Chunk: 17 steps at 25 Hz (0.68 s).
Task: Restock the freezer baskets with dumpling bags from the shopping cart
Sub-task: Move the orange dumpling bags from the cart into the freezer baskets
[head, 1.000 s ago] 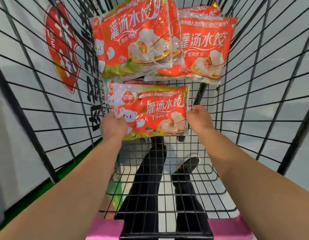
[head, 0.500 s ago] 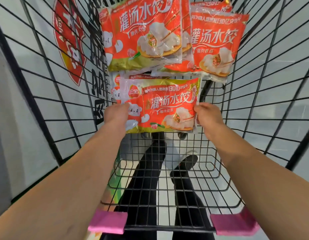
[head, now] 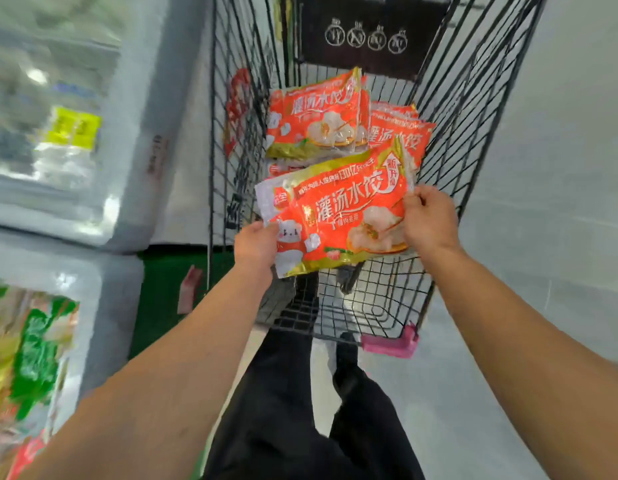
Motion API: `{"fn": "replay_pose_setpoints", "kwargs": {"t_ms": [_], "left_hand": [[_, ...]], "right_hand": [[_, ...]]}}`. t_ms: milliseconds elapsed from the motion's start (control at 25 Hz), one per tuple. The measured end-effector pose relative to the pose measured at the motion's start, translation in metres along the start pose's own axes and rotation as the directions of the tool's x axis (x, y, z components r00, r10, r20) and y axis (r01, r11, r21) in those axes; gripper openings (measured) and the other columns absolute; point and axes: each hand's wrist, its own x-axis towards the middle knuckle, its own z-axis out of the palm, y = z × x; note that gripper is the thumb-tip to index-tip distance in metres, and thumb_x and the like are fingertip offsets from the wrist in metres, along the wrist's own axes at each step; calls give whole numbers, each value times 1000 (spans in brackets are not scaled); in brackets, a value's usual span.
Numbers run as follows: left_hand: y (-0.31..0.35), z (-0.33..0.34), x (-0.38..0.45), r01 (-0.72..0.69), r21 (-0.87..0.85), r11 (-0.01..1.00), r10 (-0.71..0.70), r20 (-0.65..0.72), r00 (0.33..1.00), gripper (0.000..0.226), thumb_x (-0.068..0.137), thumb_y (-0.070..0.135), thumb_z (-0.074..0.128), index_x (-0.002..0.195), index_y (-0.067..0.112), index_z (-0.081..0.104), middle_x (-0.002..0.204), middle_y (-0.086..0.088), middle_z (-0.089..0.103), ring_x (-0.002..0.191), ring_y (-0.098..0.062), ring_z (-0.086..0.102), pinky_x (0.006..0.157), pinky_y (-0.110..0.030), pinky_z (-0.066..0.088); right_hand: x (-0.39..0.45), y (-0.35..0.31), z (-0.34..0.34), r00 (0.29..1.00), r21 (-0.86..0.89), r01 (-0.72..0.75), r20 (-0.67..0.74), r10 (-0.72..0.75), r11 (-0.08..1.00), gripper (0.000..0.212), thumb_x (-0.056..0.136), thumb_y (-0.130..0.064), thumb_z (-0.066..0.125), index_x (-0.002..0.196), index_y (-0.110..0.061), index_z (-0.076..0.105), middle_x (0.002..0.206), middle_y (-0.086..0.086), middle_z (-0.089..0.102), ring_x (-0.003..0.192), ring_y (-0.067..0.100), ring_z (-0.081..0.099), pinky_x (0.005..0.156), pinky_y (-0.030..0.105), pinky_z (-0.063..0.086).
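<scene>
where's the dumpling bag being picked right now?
Head view, centre: the held dumpling bag is above the shopping cart, gripped by the left hand and right hand, just in front of the stacked bags.

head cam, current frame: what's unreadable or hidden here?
- Freezer, head view: contents smeared by motion blur; basket layout and the yellow tag unreadable.
- Green packs, lower left: blurred and cut by the frame edge.
- Stacked bags in the cart: count unclear; the held dumpling bag covers the lower ones.
- Left hand, right hand: fingers under the bag hidden.
- Cart front sign: icons too small.
</scene>
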Motion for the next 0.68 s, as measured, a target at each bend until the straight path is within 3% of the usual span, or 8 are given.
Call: {"fn": "replay_pose_setpoints", "kwargs": {"t_ms": [120,200,320,520,600,680], "left_hand": [[-22,-35,-68,-105,-172,980,104,-16,994,15,87,14,65,72,13,63,82,-12,71,79,-31,69,75,-46,57],[-45,-60,-108,-179,-210,961,171,-55,984,17,82,19,68,67,11,65,78,-11,71,80,-31,69,79,-48,57],[-76,-90,-152,-195,-339,920,170,-103,980,17,86,14,67,69,12,65,79,-12,70,85,-32,68,81,-50,56],[-114,-156,-207,-277,-444,852,205,-202,958,12,89,19,66,80,11,68,92,-14,74,85,-32,72,79,-50,58],[-131,-179,-219,-273,-495,825,165,-250,954,13,91,19,64,82,10,68,93,-13,74,83,-29,71,78,-47,59],[-151,-204,-227,-264,-564,782,112,-290,951,15,93,18,62,81,10,65,88,-11,72,76,-24,69,67,-38,57]], "right_hand": [[-48,-10,-42,983,-56,178,-29,-180,982,26,95,-22,48,98,-7,69,103,14,69,97,30,61,75,32,42],[-90,-22,-61,944,-55,330,-8,-330,943,29,93,-25,48,96,-6,68,99,15,69,94,31,61,75,35,43],[-142,-45,-82,846,-56,532,73,-528,845,23,97,-17,49,81,-7,62,78,2,58,78,21,51,62,29,25],[-216,-65,-87,744,19,661,106,-659,750,24,96,-16,50,75,-13,57,75,0,56,79,24,55,62,30,26],[-254,-79,-76,663,94,728,158,-732,679,23,96,-16,50,75,-17,57,73,-4,57,73,16,53,60,28,30],[-297,-95,-62,545,150,803,208,-812,577,20,95,-14,52,77,-18,60,70,-9,56,66,6,50,58,18,33]]}}
